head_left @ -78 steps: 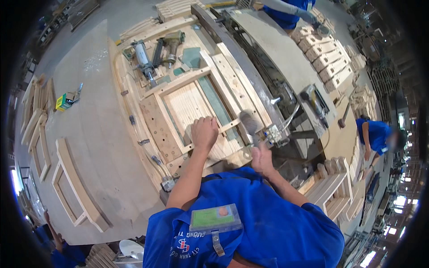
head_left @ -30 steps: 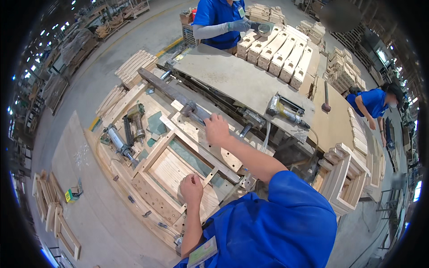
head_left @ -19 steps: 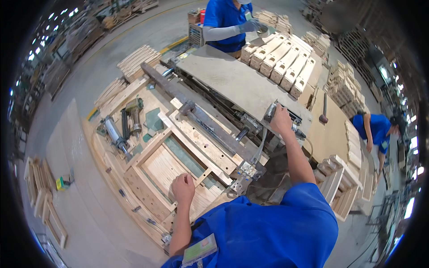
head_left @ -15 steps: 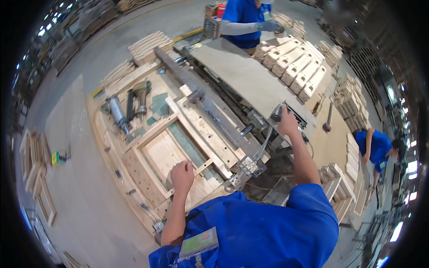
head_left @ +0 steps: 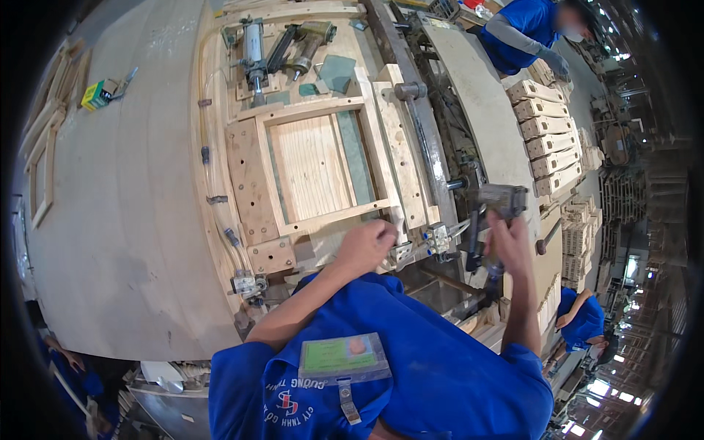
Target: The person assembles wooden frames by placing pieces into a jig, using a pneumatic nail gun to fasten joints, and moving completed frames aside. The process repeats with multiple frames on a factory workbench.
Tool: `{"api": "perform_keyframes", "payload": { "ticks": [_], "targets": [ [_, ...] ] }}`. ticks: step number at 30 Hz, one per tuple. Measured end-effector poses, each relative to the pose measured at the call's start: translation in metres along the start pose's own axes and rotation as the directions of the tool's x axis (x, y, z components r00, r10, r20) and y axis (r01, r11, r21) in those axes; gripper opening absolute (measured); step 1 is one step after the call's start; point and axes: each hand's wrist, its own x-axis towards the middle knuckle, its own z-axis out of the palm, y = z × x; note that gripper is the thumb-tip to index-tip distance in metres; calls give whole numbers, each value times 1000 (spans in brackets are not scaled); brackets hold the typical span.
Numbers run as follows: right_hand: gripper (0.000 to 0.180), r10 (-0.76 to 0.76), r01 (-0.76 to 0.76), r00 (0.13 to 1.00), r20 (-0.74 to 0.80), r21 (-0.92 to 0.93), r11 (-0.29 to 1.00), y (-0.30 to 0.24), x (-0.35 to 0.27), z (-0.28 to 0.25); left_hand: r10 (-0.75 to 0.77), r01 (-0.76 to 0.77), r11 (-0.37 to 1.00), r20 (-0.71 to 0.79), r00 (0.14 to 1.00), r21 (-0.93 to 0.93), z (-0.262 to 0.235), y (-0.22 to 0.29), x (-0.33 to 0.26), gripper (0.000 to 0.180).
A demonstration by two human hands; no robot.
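Note:
My right hand [head_left: 511,246] is wrapped round the handle of a nail gun [head_left: 503,196], held up to the right of the wooden frame. The rectangular frame [head_left: 337,215] of pale wood lies in a jig [head_left: 244,183] of drilled wooden boards. Just beyond the near rail's right end, my left hand [head_left: 367,248] is closed, its fingers curled by the jig's near right corner. What those fingers hold, if anything, is hidden. A metal cylinder [head_left: 254,55] points at the frame's far rail, and a second nail gun [head_left: 312,45] lies beside it.
A long steel bar [head_left: 433,158] runs along the jig's right side. Air hoses and a valve [head_left: 438,238] sit near my hands. Stacked wooden parts [head_left: 550,139] and a hammer [head_left: 541,246] lie to the right. A co-worker [head_left: 517,33] stands at the far right; a green-yellow box [head_left: 97,95] lies left.
My right hand has lifted the nail gun off the grey table and brought it nearer. My left hand has shifted right along the near rail. The whole view has turned.

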Motion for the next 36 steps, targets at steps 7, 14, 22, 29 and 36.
{"api": "perform_keyframes", "payload": {
  "ticks": [7,14,22,29,36],
  "targets": [
    [30,-86,107,983,161,-123,987,16,-6,120,-243,422,847,469,849,-325,31,-4,19,47],
    [40,-77,127,969,235,-202,971,37,11,143,-465,542,828,366,806,-143,36,-21,21,48],
    [38,-228,279,949,217,-245,929,34,16,150,-458,539,819,344,820,-195,37,-23,23,47],
    [29,-197,210,961,192,-53,976,-35,86,161,-370,359,918,-38,928,-171,8,-5,87,47],
    [30,-253,207,937,241,199,958,-97,192,212,-363,331,930,-278,889,-157,-37,-22,180,35]
  ]
}}
